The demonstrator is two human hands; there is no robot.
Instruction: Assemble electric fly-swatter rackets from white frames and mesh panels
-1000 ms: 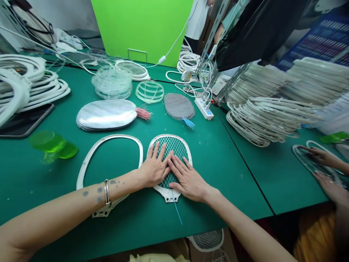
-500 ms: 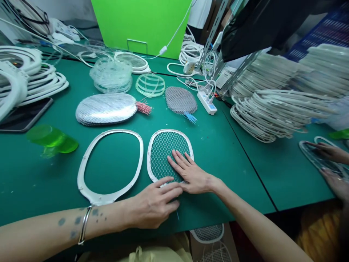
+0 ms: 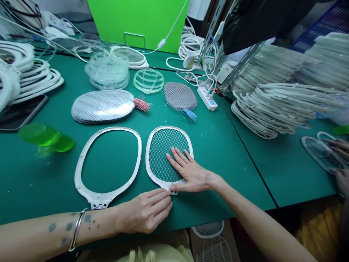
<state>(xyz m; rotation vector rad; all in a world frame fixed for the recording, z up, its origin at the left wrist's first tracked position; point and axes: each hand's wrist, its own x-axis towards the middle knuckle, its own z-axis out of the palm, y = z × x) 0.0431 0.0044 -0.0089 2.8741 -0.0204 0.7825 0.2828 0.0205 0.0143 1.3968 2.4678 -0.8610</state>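
A white plastic racket frame [image 3: 152, 171] lies flat on the green mat, with a diamond metal mesh [image 3: 160, 156] set inside it. My right hand [image 3: 192, 173] rests flat on the lower right of the mesh, fingers spread. My left hand [image 3: 144, 213] lies just below, its fingertips touching the frame's neck [image 3: 170, 190]. To the left lies a bare white oval frame [image 3: 79, 174], with no mesh inside it. Behind them are a stack of silver mesh [image 3: 102, 106] with pink wires and a grey mesh [image 3: 180, 96] with blue wires.
A stack of clear plastic grids [image 3: 107, 71] and a pale green wire cage [image 3: 148, 80] stand behind. Piles of white frames [image 3: 280, 109] rise at right, beside a power strip [image 3: 207, 98]. A co-worker's hand [image 3: 339, 147] handles a frame at far right.
My left hand has left the mesh and moved down to the frame's neck. My right hand stays on the mesh. The view has tilted slightly.
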